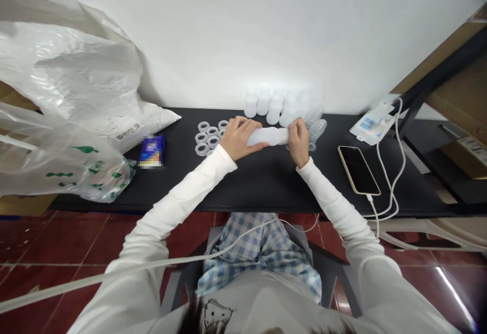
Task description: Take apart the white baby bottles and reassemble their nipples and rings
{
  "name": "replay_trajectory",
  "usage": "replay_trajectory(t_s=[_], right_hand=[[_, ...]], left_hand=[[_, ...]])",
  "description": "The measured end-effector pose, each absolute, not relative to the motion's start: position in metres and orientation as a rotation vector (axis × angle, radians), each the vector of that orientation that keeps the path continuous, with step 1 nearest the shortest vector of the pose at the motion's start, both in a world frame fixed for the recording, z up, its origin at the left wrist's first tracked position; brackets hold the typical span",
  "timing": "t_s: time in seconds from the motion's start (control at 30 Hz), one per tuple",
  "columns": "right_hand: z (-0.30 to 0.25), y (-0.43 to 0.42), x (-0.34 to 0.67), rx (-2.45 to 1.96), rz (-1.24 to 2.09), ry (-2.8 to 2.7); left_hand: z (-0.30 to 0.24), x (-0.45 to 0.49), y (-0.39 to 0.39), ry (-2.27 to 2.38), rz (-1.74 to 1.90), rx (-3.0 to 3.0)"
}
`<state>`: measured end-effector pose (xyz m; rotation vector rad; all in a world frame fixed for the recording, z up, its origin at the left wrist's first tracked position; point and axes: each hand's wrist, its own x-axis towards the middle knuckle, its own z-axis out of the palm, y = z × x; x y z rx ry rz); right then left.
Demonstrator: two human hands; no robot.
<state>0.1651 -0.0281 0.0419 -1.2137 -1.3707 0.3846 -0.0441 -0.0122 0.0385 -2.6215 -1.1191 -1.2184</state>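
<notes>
My left hand [240, 139] is wrapped around the base of a frosted white feeding bottle [264, 136], which lies sideways above the black table. At the bottle's neck end a clear collar ring [283, 136] shows. My right hand [299, 141] is closed right at that end; what its fingers pinch is hidden. Just beyond my right hand lie clear, soft-looking teats [318, 129]. Several more frosted bottles [274, 108] stand along the wall behind. Left of my left hand, loose clear collar rings [201, 138] lie in a cluster.
On the black table [262, 187], a phone [358, 170] on a charging cable and a white-blue package [373, 123] lie to the right. A blurred blue packet [151, 151] and large plastic bags [72, 70] occupy the left. A white wall rises behind.
</notes>
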Motion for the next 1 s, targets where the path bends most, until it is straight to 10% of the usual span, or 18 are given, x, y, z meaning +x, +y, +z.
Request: replay_trajectory(t_s=[0.2, 0.5, 1.0], right_hand=[[0.047, -0.029, 0.151, -0.97, 0.457, -1.503], [0.011, -0.016, 0.157, -1.447, -0.475, -2.351], [-0.011, -0.007, 0.163, -1.546, -0.537, -2.363]], left_hand=[[0.059, -0.092, 0.017, -1.392, -1.032, -2.717], [0.046, -0.16, 0.082, -2.399, -1.315, -2.009], [0.022, -0.15, 0.084, -2.654, -0.839, -1.951]])
